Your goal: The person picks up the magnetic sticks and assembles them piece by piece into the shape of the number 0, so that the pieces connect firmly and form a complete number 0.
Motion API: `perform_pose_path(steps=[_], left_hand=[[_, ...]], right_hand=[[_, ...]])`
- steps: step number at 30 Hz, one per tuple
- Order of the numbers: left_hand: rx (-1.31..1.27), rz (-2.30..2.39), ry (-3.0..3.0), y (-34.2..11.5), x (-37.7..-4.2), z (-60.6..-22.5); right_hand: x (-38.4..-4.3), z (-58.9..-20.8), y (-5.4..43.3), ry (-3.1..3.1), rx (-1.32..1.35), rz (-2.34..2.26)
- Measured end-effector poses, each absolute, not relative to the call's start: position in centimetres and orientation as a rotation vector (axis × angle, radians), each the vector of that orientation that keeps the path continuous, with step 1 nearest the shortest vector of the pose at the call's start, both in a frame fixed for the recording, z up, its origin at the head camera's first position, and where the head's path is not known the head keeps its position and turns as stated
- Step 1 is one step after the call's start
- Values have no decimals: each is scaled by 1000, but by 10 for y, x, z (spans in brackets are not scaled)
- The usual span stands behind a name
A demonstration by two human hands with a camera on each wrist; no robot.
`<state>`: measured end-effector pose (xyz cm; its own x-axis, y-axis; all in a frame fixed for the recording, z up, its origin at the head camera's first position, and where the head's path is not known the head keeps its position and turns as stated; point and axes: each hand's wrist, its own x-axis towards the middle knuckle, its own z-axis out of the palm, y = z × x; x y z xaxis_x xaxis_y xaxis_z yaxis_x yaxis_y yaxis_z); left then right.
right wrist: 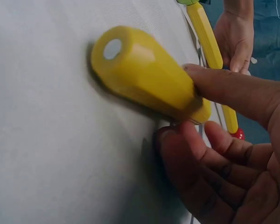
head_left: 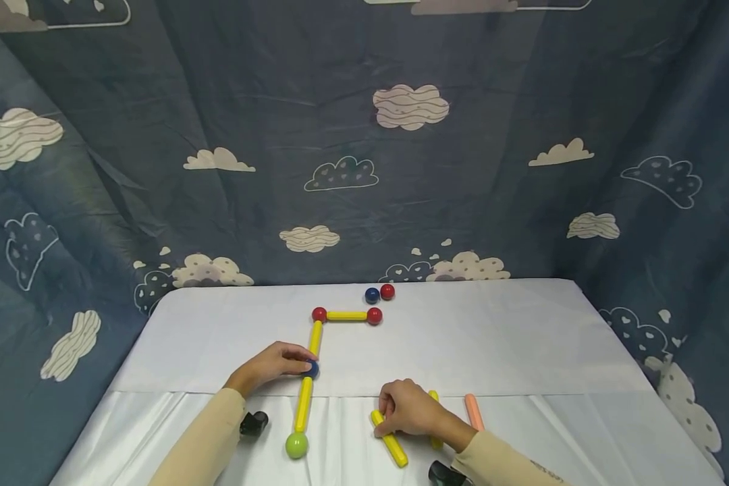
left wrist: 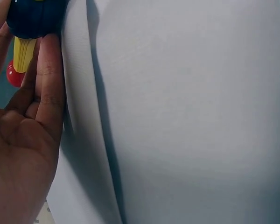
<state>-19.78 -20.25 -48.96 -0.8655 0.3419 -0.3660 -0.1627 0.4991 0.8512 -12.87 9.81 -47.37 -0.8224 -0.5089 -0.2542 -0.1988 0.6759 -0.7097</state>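
- your left hand (head_left: pixel 273 366) pinches the blue ball (head_left: pixel 313 369) between yellow rods (head_left: pixel 304 405)
- your right hand (head_left: pixel 410 408) pinches a loose yellow rod (head_left: pixel 393 447), right of the green ball (head_left: pixel 296 445)
- only the right wrist view shows its grey end disc (right wrist: pixel 113 49)

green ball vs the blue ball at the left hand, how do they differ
The left hand holds the blue ball, while no hand touches the green ball.
The green ball is at the near end of a yellow rod; the blue ball sits between two.
The green ball is light, the blue ball dark.
Both are round.
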Motion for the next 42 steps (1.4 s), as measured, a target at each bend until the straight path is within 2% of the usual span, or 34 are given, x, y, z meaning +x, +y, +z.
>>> perform_pose_path(steps=[5, 16, 28, 42], left_hand=[[111, 1399, 2281, -208, -190, -490], [-159, 1433, 2335, -228, -164, -477], [-50, 1410, 2008, -236, -132, -463], [-21, 1406, 2031, -211, -95, -470]], right_hand=[[-131, -469, 89, 2451, -526, -949], [-135, -468, 79, 2430, -477, -908], [-143, -471, 87, 2362, -486, -906], [-144, -470, 91, 2302, -382, -890]])
